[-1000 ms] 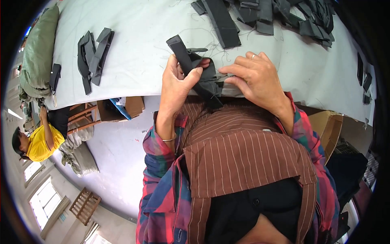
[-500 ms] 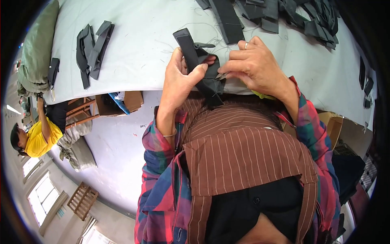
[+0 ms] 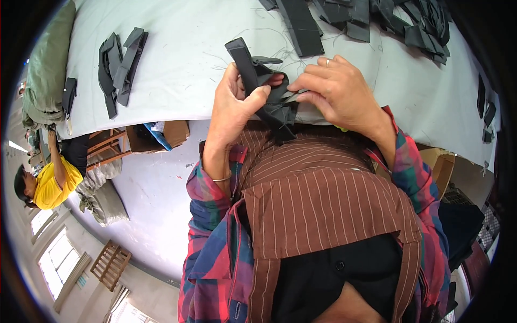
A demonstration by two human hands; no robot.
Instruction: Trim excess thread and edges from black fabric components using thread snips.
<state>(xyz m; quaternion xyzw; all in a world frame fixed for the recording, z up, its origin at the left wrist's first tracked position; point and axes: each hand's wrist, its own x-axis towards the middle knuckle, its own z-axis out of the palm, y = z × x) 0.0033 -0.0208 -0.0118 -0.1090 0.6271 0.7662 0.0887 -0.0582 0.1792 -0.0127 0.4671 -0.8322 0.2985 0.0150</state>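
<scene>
A dark grey fabric piece [image 3: 265, 86], folded with a strap end sticking up, is held at the near edge of the white table [image 3: 183, 64]. My left hand [image 3: 232, 105] grips it from the left with the thumb pressed on the cloth. My right hand [image 3: 334, 91], wearing a ring, pinches the same piece from the right with its fingertips. Both hands hover just over the table edge, in front of my striped brown apron.
A small stack of dark fabric pieces [image 3: 119, 63] lies at the table's left. Many more dark strips [image 3: 366, 19] are heaped along the far edge. A person in a yellow shirt [image 3: 46, 183] crouches on the floor at left beside cardboard boxes [image 3: 161, 134].
Both hands have lifted the fabric piece slightly and drawn closer together on it; my right hand has shifted from lying flat on the cloth to pinching it.
</scene>
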